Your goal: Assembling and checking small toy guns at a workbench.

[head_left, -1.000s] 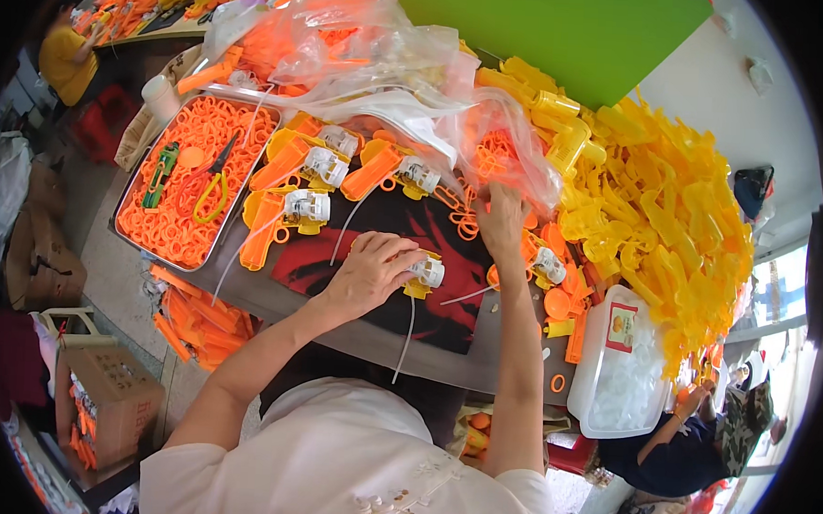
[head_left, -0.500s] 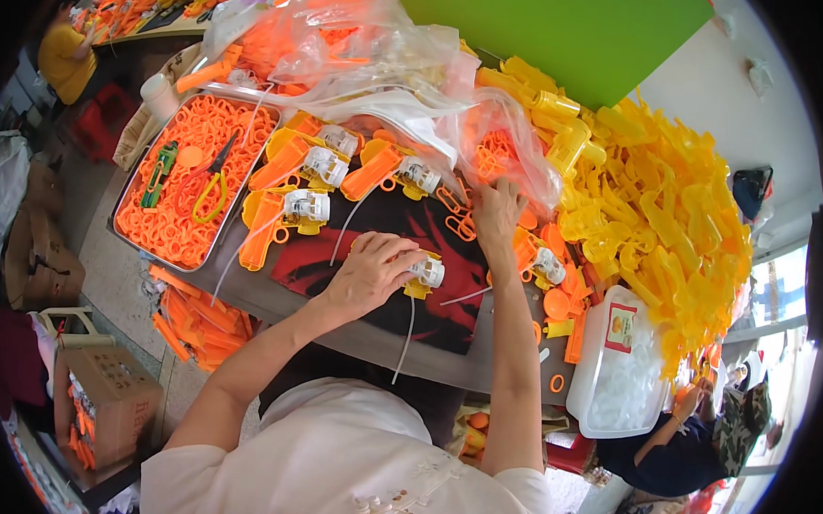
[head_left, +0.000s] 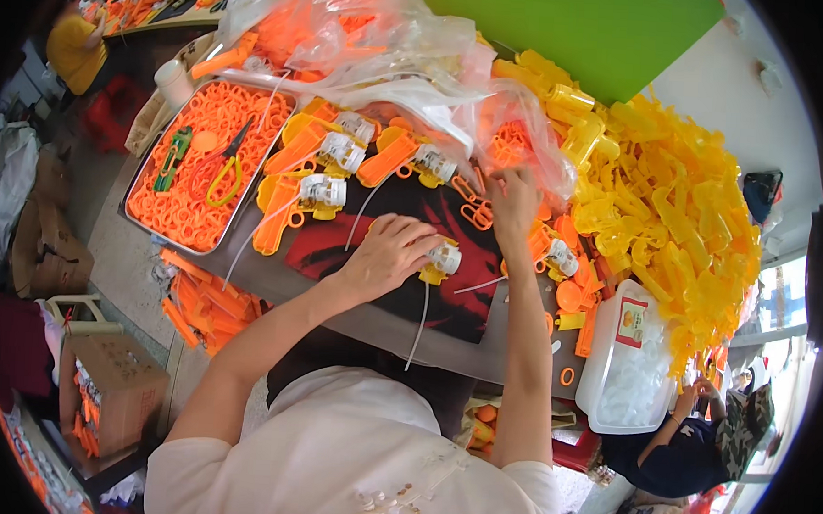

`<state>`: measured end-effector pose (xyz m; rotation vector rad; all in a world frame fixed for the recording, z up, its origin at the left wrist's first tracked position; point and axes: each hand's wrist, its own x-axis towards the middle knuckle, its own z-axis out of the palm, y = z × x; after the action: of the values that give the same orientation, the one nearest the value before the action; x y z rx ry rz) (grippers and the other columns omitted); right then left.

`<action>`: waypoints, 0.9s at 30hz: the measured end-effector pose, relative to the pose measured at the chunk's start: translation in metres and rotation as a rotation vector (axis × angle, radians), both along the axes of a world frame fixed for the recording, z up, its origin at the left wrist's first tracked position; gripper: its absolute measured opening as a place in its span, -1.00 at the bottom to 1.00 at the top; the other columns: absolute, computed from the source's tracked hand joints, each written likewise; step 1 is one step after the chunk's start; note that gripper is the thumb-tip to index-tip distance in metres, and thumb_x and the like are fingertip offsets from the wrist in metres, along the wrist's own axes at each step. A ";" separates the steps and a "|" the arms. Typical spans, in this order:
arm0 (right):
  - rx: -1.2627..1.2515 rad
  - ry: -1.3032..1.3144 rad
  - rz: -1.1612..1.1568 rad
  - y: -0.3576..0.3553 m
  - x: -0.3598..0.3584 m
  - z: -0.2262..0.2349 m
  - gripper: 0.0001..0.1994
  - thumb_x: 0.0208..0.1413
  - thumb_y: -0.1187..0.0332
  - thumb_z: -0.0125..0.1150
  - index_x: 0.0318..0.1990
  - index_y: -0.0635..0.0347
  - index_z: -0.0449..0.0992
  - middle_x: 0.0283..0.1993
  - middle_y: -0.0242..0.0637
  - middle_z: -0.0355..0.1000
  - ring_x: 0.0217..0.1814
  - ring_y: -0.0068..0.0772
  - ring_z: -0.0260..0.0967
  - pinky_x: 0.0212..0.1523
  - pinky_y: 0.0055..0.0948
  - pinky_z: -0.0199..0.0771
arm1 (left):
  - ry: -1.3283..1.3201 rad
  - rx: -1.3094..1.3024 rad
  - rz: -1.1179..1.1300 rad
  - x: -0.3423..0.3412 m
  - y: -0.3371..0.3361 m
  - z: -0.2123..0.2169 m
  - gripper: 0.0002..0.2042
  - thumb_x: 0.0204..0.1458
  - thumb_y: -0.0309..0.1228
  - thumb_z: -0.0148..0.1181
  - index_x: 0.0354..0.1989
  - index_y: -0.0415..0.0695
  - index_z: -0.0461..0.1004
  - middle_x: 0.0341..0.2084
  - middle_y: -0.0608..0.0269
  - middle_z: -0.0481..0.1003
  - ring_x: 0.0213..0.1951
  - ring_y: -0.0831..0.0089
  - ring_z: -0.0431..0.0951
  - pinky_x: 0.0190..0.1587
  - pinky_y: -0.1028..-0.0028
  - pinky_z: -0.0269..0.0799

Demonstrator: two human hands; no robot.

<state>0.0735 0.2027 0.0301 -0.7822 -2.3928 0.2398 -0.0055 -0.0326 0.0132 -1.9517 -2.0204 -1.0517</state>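
Observation:
My left hand [head_left: 388, 258] is closed over a yellow plastic shell with a clear-and-white mechanism [head_left: 445, 257], which rests on a dark red-and-black mat [head_left: 391, 297]. A thin white tube [head_left: 424, 322] trails from it toward me. My right hand [head_left: 513, 202] reaches to the mat's far right, its fingers bent down among orange loop-shaped plastic pieces [head_left: 473, 212]; whatever is between the fingertips is hidden. Left of the mat sit several similar assemblies [head_left: 322, 191] with orange handles. Another assembly [head_left: 558, 256] lies right of my right wrist.
A metal tray [head_left: 129, 210] of orange rings holds pliers [head_left: 224, 183] and a green tool [head_left: 172, 159]. Plastic bags [head_left: 375, 49] lie at the back. Yellow parts [head_left: 662, 204] heap up at right, beside a white tub [head_left: 627, 367]. Other people [head_left: 669, 452] work nearby.
The whole view has shifted slightly, things sitting a little farther right. My left hand stays on the assembly; my right hand remains at the orange loops with its fingers slightly more bent.

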 end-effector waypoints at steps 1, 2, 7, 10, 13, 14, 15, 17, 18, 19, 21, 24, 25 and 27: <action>-0.086 0.198 0.078 -0.013 0.011 0.006 -0.93 -0.03 0.46 0.30 -0.38 0.24 0.59 -0.27 -0.25 0.40 -0.13 -0.21 0.36 -0.03 -0.18 0.24 | 0.024 0.008 -0.015 -0.002 0.002 -0.001 -0.61 -0.01 -0.43 0.29 0.05 -0.07 0.47 -0.04 0.30 0.43 0.04 0.34 0.40 0.13 0.27 0.20; -0.056 0.229 0.182 -0.026 0.022 0.014 -0.93 0.00 0.50 0.30 -0.37 0.29 0.54 -0.30 -0.24 0.37 -0.17 -0.19 0.36 -0.14 -0.28 0.33 | 0.017 -0.013 -0.019 -0.004 0.005 -0.002 -0.60 0.01 -0.41 0.27 0.07 -0.07 0.46 -0.04 0.29 0.44 0.06 0.32 0.40 0.15 0.26 0.20; -0.512 0.060 0.476 -0.092 0.088 0.042 -0.92 0.03 0.55 0.29 -0.31 0.25 0.54 -0.29 -0.26 0.36 -0.30 -0.33 0.39 -0.34 -0.40 0.39 | -0.185 0.046 -0.037 -0.010 0.016 -0.005 -0.64 0.08 -0.45 0.20 0.09 -0.12 0.45 0.01 0.22 0.46 0.10 0.25 0.40 0.19 0.27 0.20; -0.279 -0.136 0.580 -0.116 0.118 0.019 -0.91 0.00 0.50 0.31 -0.33 0.21 0.52 -0.31 -0.26 0.36 -0.26 -0.21 0.40 -0.30 -0.33 0.39 | -0.354 0.314 0.085 -0.012 0.016 0.004 -0.74 0.13 -0.49 0.13 0.00 -0.12 0.48 -0.09 0.21 0.51 0.03 0.19 0.44 0.11 0.26 0.29; -0.047 -0.236 0.431 -0.147 0.127 0.001 -0.81 -0.02 0.40 0.35 -0.26 0.16 0.47 -0.33 -0.28 0.35 -0.29 -0.20 0.36 -0.22 -0.27 0.34 | -0.166 0.180 0.089 -0.020 0.010 -0.002 -0.76 0.12 -0.48 0.15 -0.02 -0.12 0.49 -0.08 0.21 0.49 0.05 0.20 0.42 0.12 0.26 0.29; -0.051 -0.232 0.445 -0.156 0.125 0.000 -0.81 -0.02 0.40 0.35 -0.26 0.16 0.47 -0.33 -0.28 0.35 -0.29 -0.20 0.36 -0.22 -0.27 0.34 | -0.136 0.144 0.067 -0.020 0.008 -0.009 -0.77 0.11 -0.47 0.16 -0.05 -0.12 0.49 -0.05 0.22 0.46 0.07 0.19 0.40 0.12 0.24 0.30; -0.045 -0.221 0.332 -0.166 0.124 0.002 -0.80 -0.03 0.40 0.35 -0.27 0.16 0.47 -0.32 -0.28 0.35 -0.28 -0.20 0.35 -0.21 -0.27 0.34 | -0.133 0.138 0.074 -0.017 0.008 -0.013 -0.77 0.11 -0.47 0.16 -0.05 -0.12 0.49 -0.05 0.22 0.46 0.07 0.19 0.40 0.12 0.24 0.30; -0.014 -0.197 0.179 -0.178 0.121 -0.005 -0.79 -0.05 0.38 0.38 -0.31 0.18 0.45 -0.31 -0.27 0.35 -0.23 -0.19 0.35 -0.19 -0.24 0.34 | -0.190 0.117 0.068 -0.013 0.008 -0.014 -0.77 0.08 -0.51 0.19 -0.07 -0.17 0.49 -0.01 0.17 0.44 0.08 0.15 0.39 0.16 0.22 0.30; -0.016 -0.192 0.181 -0.179 0.123 -0.009 -0.79 -0.05 0.38 0.38 -0.31 0.18 0.45 -0.31 -0.27 0.35 -0.23 -0.19 0.35 -0.19 -0.24 0.34 | -0.185 0.114 0.070 -0.012 0.009 -0.012 -0.77 0.08 -0.51 0.19 -0.07 -0.17 0.49 -0.01 0.17 0.44 0.08 0.15 0.39 0.16 0.22 0.30; -0.036 -0.153 0.159 -0.180 0.126 -0.012 -0.79 -0.06 0.38 0.39 -0.31 0.17 0.46 -0.30 -0.28 0.36 -0.21 -0.19 0.35 -0.18 -0.23 0.33 | -0.158 0.118 0.085 -0.011 0.009 -0.010 -0.76 0.09 -0.51 0.18 -0.06 -0.17 0.47 0.00 0.16 0.43 0.08 0.15 0.39 0.16 0.23 0.30; -0.060 -0.113 0.145 -0.182 0.131 -0.015 -0.78 -0.07 0.38 0.39 -0.31 0.16 0.46 -0.28 -0.28 0.37 -0.18 -0.20 0.35 -0.18 -0.21 0.32 | -0.129 0.118 0.108 -0.010 0.006 -0.009 -0.76 0.09 -0.51 0.17 -0.04 -0.17 0.46 0.00 0.15 0.43 0.09 0.14 0.38 0.15 0.23 0.31; -0.161 -0.008 0.120 -0.179 0.136 -0.013 -0.80 -0.07 0.43 0.39 -0.32 0.15 0.46 -0.23 -0.29 0.41 -0.16 -0.20 0.35 -0.15 -0.24 0.34 | -0.122 0.084 0.088 -0.010 0.006 -0.014 -0.75 0.13 -0.50 0.13 -0.01 -0.17 0.43 0.02 0.13 0.42 0.09 0.14 0.38 0.16 0.23 0.31; -0.197 0.061 0.085 -0.179 0.134 -0.010 -0.80 -0.08 0.46 0.38 -0.32 0.17 0.46 -0.22 -0.27 0.43 -0.14 -0.19 0.37 -0.11 -0.26 0.34 | -0.134 0.083 0.095 -0.009 0.006 -0.015 -0.76 0.14 -0.50 0.13 -0.01 -0.17 0.42 0.02 0.13 0.42 0.10 0.13 0.38 0.16 0.23 0.31; -0.235 0.132 0.050 -0.178 0.126 -0.003 -0.80 -0.08 0.50 0.38 -0.32 0.19 0.46 -0.21 -0.26 0.46 -0.12 -0.18 0.39 -0.06 -0.28 0.33 | -0.143 0.081 0.104 -0.008 0.005 -0.016 -0.76 0.14 -0.49 0.12 -0.01 -0.17 0.41 0.03 0.12 0.42 0.10 0.13 0.37 0.17 0.23 0.30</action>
<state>0.1999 0.0243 0.0267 -0.7851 -2.2868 0.5839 -0.0136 -0.0273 -0.0030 -1.7574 -2.0898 -1.2598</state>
